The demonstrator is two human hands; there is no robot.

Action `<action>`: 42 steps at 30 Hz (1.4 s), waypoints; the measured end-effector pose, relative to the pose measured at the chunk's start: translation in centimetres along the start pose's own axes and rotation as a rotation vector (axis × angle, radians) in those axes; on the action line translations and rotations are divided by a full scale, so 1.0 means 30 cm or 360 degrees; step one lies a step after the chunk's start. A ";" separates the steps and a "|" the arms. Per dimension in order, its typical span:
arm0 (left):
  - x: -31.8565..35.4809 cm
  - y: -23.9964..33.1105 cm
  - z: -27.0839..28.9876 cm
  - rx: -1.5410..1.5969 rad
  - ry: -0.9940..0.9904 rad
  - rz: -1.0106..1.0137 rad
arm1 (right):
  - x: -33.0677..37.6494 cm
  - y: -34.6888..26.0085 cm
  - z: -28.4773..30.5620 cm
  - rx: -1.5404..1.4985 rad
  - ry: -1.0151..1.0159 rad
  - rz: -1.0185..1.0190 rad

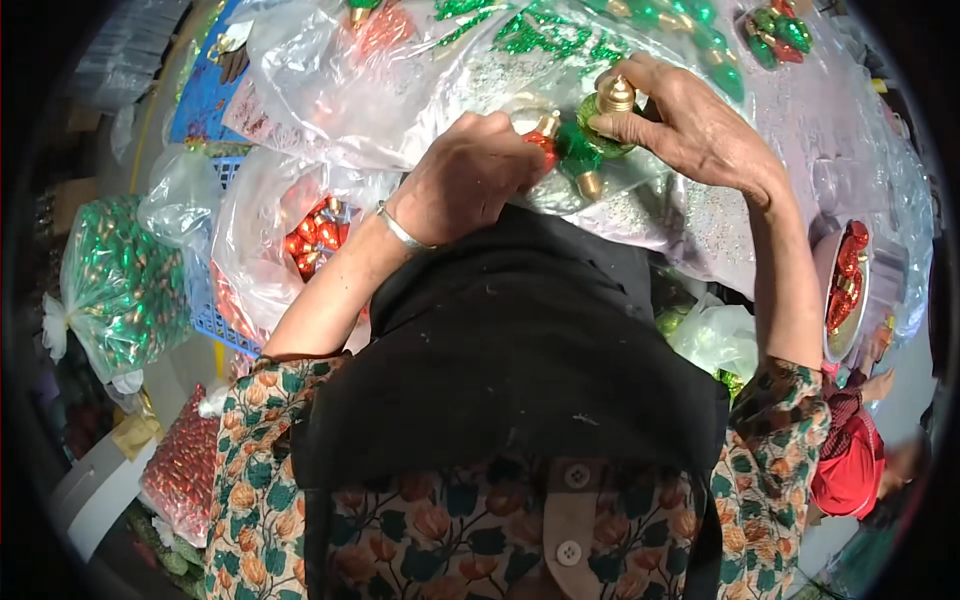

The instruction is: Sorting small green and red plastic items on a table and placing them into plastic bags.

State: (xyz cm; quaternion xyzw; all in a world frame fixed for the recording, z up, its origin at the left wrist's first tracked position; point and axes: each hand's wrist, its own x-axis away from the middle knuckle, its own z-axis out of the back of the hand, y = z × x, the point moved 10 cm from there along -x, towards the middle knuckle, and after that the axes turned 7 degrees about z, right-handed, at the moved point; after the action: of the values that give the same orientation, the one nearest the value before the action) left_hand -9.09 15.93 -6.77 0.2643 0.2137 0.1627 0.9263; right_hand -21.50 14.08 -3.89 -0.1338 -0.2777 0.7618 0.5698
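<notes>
My right hand [705, 130] grips a light green glittery bulb ornament [603, 138] between thumb and fingers, its gold cap [616, 95] pointing up. A dark green bulb ornament [577, 148] with a gold cap hangs against it, cap end toward me. Close to these, my left hand [480, 170] is closed, its fingers curled and mostly seen from the back. Beside its fingertips shows a shiny red bulb ornament [546, 145] with a gold cap. Whatever lies inside the left fingers is hidden.
Clear plastic sheeting and glitter cover the table [715, 225]. A finished-looking cluster of red and green ornaments [778, 35] lies far right. Red bulbs [318, 235] fill a bag at left, beside a blue crate [222, 328]. A white bowl [850, 325] holds red ornaments.
</notes>
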 end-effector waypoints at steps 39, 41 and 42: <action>-0.046 0.005 -0.010 0.0215 0.0183 -0.0318 | -0.166 0.105 -0.523 0.0297 -0.0873 0.0472; -0.056 0.025 -0.006 0.0149 0.0158 -0.0319 | -0.178 0.111 -0.526 0.0319 -0.0850 0.0427; -0.058 0.035 0.001 0.0118 0.0144 -0.0311 | -0.175 0.113 -0.513 0.0345 -0.0835 0.0403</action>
State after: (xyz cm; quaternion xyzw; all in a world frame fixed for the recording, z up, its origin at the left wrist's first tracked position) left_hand -10.77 16.02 -5.61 0.2688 0.2858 0.0754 0.9167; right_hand -14.52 12.62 -18.91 0.0955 -0.3137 0.8603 0.3902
